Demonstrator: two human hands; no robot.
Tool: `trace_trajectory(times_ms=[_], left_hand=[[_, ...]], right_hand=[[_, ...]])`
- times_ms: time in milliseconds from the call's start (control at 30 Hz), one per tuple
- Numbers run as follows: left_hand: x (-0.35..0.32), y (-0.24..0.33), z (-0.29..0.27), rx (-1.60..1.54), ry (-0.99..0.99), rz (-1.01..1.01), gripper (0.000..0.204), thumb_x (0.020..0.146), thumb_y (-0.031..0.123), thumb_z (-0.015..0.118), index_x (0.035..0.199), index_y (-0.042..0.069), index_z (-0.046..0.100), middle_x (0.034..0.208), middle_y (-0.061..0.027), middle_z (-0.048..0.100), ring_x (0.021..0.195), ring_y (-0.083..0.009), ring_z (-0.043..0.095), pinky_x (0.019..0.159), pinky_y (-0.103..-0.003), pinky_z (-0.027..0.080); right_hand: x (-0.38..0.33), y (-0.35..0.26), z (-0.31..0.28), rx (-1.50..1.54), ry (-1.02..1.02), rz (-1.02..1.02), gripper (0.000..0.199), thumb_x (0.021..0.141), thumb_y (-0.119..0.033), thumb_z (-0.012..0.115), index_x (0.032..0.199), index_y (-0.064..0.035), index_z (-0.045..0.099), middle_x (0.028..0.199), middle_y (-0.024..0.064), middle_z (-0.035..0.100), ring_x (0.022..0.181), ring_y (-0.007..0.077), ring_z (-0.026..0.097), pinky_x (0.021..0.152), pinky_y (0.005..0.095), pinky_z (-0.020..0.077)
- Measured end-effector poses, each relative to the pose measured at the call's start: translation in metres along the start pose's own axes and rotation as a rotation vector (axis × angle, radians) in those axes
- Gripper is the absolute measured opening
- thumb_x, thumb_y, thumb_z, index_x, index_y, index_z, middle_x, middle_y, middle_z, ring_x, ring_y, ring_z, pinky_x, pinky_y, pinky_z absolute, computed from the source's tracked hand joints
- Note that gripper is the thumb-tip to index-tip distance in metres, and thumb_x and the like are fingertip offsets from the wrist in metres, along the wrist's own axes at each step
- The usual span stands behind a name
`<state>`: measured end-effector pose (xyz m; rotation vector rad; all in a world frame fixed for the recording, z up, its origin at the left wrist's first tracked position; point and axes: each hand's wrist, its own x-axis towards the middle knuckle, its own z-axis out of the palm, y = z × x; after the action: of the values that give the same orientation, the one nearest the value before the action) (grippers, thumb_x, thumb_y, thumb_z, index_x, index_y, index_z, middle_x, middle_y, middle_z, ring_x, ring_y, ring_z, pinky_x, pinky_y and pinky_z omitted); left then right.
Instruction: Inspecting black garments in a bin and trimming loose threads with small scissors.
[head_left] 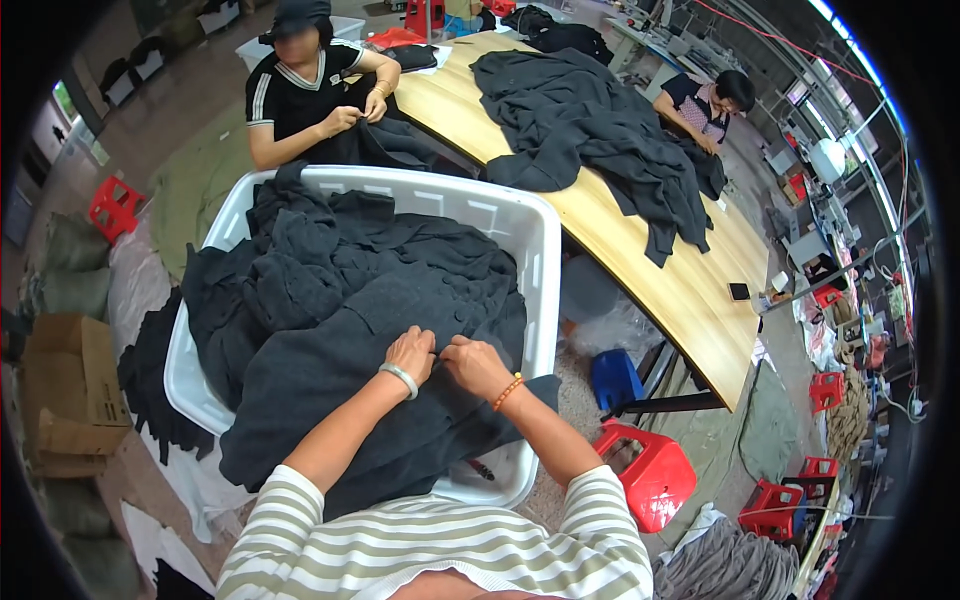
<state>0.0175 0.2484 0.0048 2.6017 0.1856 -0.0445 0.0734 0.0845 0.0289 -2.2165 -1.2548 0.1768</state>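
A dark grey garment (310, 375) lies spread across the near part of a white plastic bin (549, 290) and hangs over its front edge. My left hand (411, 354), with a pale bangle at the wrist, pinches the cloth near the middle. Close beside it, my right hand (474, 364), wearing an orange bead bracelet, has its fingers closed on the same garment. The two sets of fingertips almost meet, and any small detail between them is hidden. Behind the garment, more dark clothing (320, 245) is heaped in the bin.
A wooden table (640, 250) with piled dark garments (590, 130) runs along the right. One person (310, 95) handles dark cloth beyond the bin; another person (705, 110) works across the table. A red stool (650, 480) stands near my right elbow. A cardboard box (75, 385) sits at left.
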Motion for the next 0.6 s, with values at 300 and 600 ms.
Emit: trace_trajectory(times_ms=[300,600], left_hand=[[0.008,-0.016,-0.003,-1.025,-0.266,-0.462,0.008,0.083,0.01,0.068,0.081,0.003,0.069,0.074,-0.0028,0.066,0.065,-0.009,0.06,0.059,-0.023,0.049],[-0.014,-0.021,-0.005,-0.947,-0.254,-0.123,0.032,0.081,0.022,0.072,0.1,-0.004,0.067,0.092,-0.0085,0.07,0.086,-0.0141,0.065,0.078,-0.027,0.051]], right_hand=[[-0.001,-0.016,0.0,0.048,0.083,0.05,0.016,0.079,-0.005,0.064,0.094,-0.0018,0.06,0.086,0.016,0.062,0.074,0.0377,0.062,0.066,0.0433,0.0511],[0.0,-0.014,-0.007,0.073,-0.016,0.012,0.025,0.08,-0.01,0.062,0.103,-0.0006,0.059,0.091,0.0212,0.063,0.083,0.04,0.062,0.071,0.0458,0.0508]])
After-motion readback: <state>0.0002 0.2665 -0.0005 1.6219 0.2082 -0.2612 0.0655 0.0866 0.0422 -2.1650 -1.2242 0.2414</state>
